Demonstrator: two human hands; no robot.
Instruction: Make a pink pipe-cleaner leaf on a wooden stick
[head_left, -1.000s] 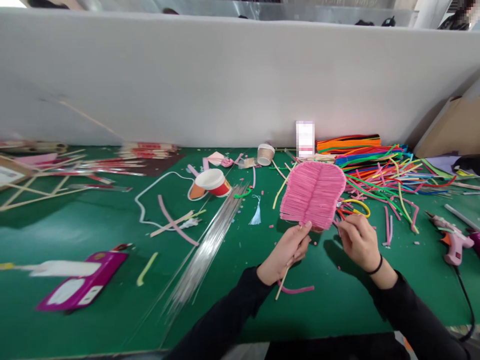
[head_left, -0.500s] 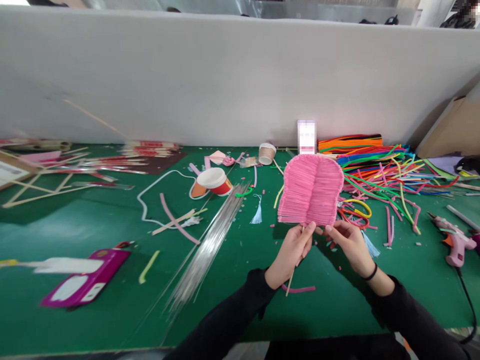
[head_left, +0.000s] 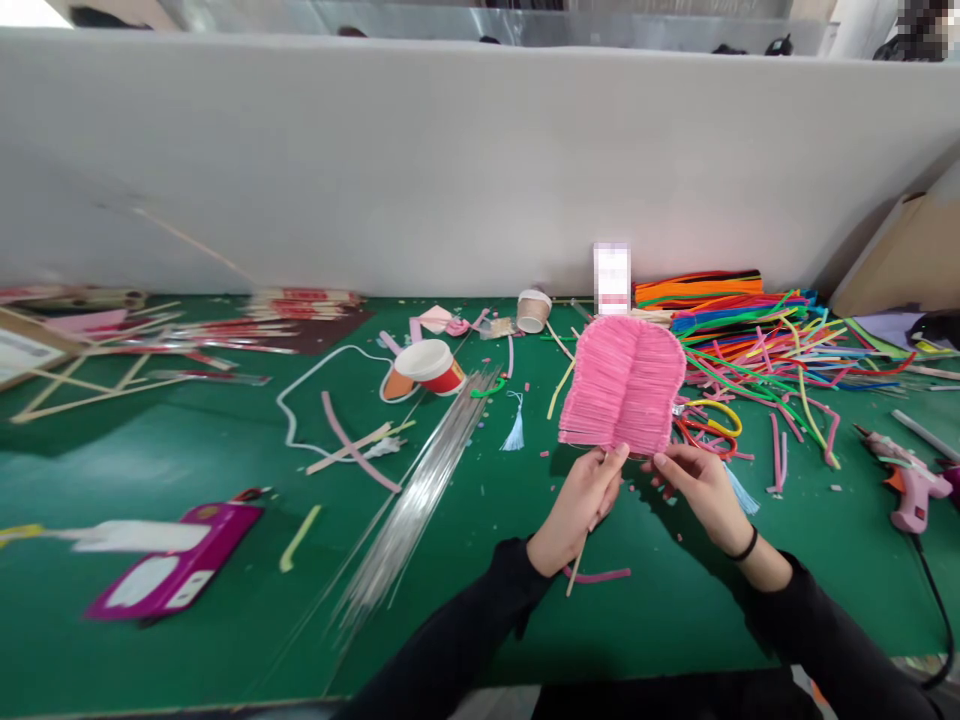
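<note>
Fingers of the left hand (head_left: pixel 581 500) are closed around the thin stick (head_left: pixel 577 568) just under the pink fuzzy panel (head_left: pixel 626 385), while those of the right hand (head_left: pixel 701 490) look nearly closed in a pinch at its lower right edge. The panel is held up over the bench (head_left: pixel 225 650). Adjusting that lower edge seems the step in hand; the next move likely calls for a steady left grip and light right-hand pressure.

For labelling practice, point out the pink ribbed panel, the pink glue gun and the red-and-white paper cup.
Pink ribbed panel (head_left: pixel 622 385): head view, ribbed front.
Pink glue gun (head_left: pixel 915 483): head view, body.
Red-and-white paper cup (head_left: pixel 447 379): head view, red side.
</note>
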